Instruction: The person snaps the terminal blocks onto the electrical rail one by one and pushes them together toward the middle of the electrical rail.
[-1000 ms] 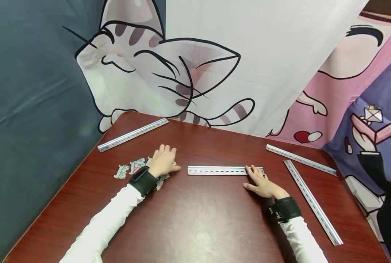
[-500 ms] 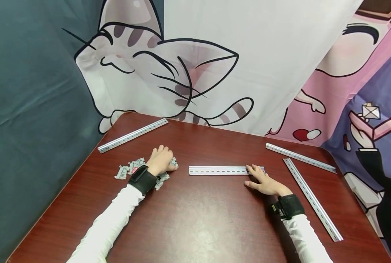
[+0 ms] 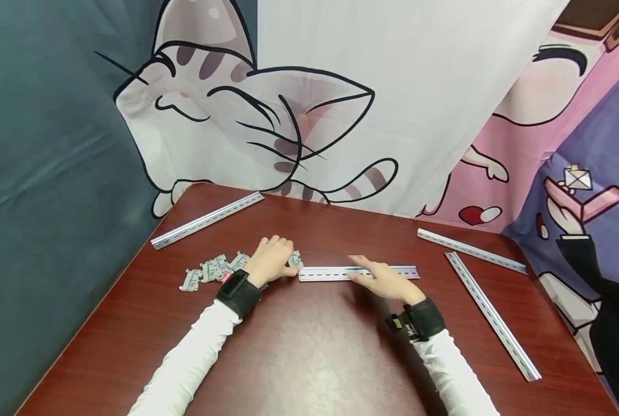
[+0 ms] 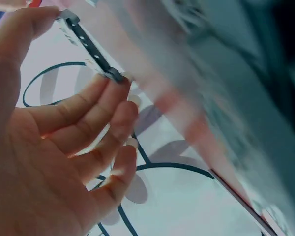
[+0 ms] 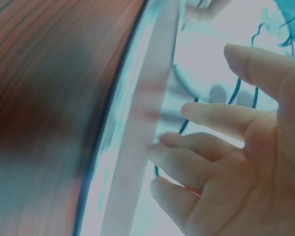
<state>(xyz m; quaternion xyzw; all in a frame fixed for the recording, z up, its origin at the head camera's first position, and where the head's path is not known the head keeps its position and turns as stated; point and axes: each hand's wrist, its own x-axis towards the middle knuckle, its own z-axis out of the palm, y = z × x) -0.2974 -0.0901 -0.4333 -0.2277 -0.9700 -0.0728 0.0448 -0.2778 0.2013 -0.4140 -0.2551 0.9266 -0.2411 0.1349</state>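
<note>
My left hand pinches a grey DIN rail terminal block between thumb and fingertips; part of it shows past the thumb in the head view. This hand is close to the left end of a slotted metal DIN rail, which lies crosswise in mid-table. Over the middle of that rail is my right hand, its fingers extended and apart, holding nothing. Behind and beside the left hand lie several more grey terminal blocks, one with a red part. The left hand and wrist cover some of them.
A further DIN rail lies slanted at the back left of the brown table. At the right lie two others, a back rail and a longer-looking front rail. A printed cloth hangs behind the table.
The left hand has moved right from the pile, carrying a terminal block toward the rail's left end. My right hand has left the rail's right end and moved left to its middle.
</note>
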